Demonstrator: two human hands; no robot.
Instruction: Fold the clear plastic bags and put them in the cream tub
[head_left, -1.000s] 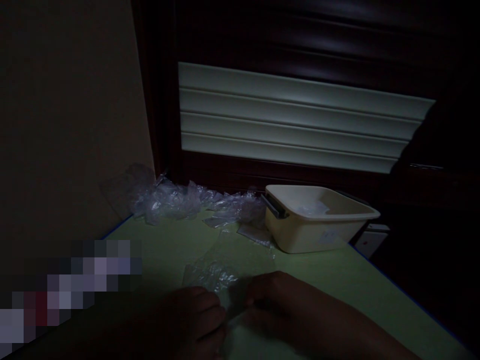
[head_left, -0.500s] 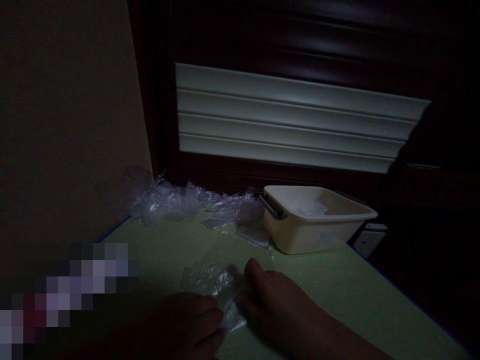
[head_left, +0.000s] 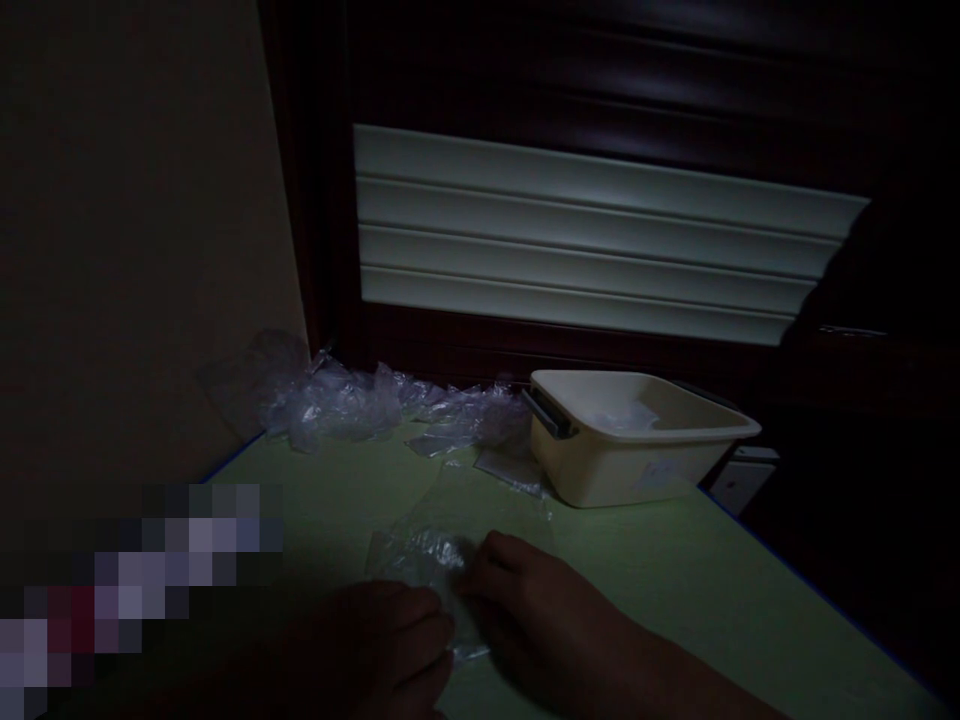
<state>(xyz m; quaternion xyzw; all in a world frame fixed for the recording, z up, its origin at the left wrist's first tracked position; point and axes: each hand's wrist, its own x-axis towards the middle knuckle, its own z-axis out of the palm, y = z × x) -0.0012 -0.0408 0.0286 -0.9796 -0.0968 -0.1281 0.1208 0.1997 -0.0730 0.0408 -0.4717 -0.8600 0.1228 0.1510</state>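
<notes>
Grip's half-curled, bare left hand (head_left: pixel 401 640) and right hand (head_left: pixel 529 600) at the crinkly clear plastic sheet (head_left: pixel 427 550), can't tell if pinching; I'd keep it flat and smooth gently.

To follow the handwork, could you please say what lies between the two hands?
In the head view, clear plastic film lies between the left hand and the right hand.
</notes>
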